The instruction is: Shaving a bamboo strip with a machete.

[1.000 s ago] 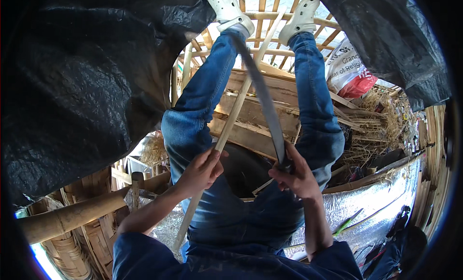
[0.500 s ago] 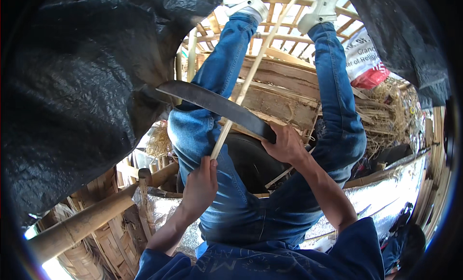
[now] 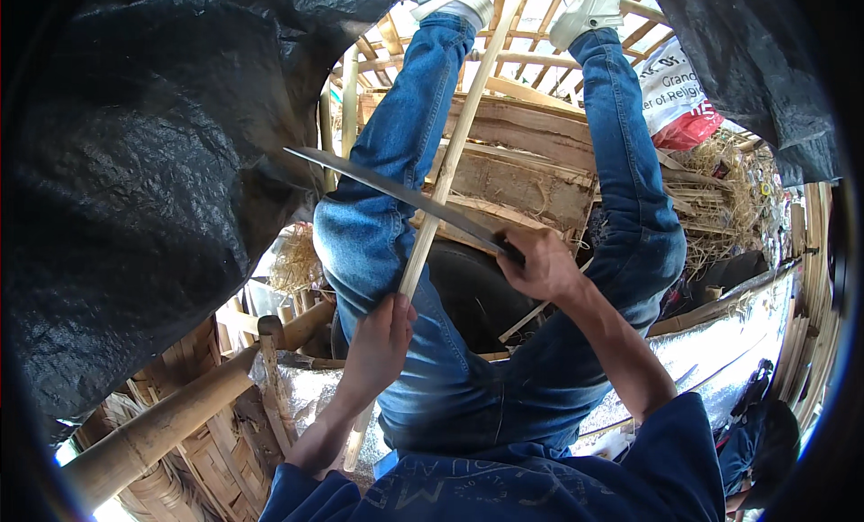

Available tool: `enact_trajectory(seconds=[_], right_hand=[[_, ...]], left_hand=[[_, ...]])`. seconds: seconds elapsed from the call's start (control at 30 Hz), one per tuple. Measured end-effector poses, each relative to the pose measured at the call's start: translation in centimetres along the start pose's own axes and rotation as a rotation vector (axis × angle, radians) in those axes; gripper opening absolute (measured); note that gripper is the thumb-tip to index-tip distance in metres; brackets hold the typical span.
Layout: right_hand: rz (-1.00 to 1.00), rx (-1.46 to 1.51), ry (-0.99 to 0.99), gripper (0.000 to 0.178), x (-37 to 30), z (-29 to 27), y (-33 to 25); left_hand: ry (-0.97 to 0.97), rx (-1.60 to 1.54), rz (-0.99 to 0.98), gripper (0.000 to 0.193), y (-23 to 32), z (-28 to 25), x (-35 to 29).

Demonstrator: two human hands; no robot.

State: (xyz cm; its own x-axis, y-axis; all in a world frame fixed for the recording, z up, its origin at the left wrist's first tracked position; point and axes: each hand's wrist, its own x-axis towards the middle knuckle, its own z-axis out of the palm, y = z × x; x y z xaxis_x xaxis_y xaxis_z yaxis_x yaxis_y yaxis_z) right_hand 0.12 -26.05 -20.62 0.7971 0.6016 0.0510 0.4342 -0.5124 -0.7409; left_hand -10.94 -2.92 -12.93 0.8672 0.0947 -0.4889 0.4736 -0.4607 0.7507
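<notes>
A long pale bamboo strip [image 3: 467, 117] slants between my legs, from near my feet down to my lap. My left hand [image 3: 382, 344] is closed around it, and its lower end shows below my wrist. In my right hand [image 3: 540, 268] is the handle of a machete, mostly hidden by the fingers. The machete's long dark blade [image 3: 382, 185] crosses the strip beyond my left hand, with its edge turned nearly toward me. Its tip points left, above my left knee.
Black plastic sheeting [image 3: 135, 180] hangs at the left, with a thick bamboo pole [image 3: 162, 425] below it. Wooden planks [image 3: 531, 135] and a slatted bamboo floor lie ahead. Straw and split sticks [image 3: 711, 198] are piled right of my right leg. Silver foil sheet [image 3: 720, 351] lies beside me.
The strip has slid toward me through my left hand, so its lower end now shows below the wrist. The machete has rolled from showing its flat side to nearly edge-on.
</notes>
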Motion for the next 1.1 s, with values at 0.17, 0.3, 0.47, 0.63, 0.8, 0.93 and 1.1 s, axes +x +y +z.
enact_trajectory(seconds=[0.17,0.3,0.47,0.63,0.8,0.93,1.1], right_hand=[[-0.103,-0.222,0.221,0.025,-0.6,1.9,0.1],[-0.030,-0.189,0.089,0.017,0.1,1.4,0.7],[0.204,0.011,-0.148,0.023,1.5,-0.2,-1.5],[0.355,0.066,-0.251,0.025,1.6,-0.8,-3.6],[0.327,-0.240,-0.235,0.025,2.7,0.0,-1.9],[0.295,-0.345,-0.161,0.030,3.2,0.4,-0.3],[0.187,-0.314,-0.158,0.026,0.8,0.9,-1.5]], left_hand=[[0.116,0.057,0.109,0.028,-0.6,1.3,0.2],[0.053,0.070,0.063,0.022,-0.4,1.0,0.2],[0.082,-0.044,0.007,0.016,0.8,0.9,0.1],[0.094,0.084,0.084,0.011,-0.8,1.4,0.6],[0.146,0.106,0.091,0.009,-1.1,1.7,0.5],[0.137,0.093,0.095,0.010,-1.0,1.7,1.0],[0.111,0.048,0.088,0.010,-0.8,1.5,0.4]])
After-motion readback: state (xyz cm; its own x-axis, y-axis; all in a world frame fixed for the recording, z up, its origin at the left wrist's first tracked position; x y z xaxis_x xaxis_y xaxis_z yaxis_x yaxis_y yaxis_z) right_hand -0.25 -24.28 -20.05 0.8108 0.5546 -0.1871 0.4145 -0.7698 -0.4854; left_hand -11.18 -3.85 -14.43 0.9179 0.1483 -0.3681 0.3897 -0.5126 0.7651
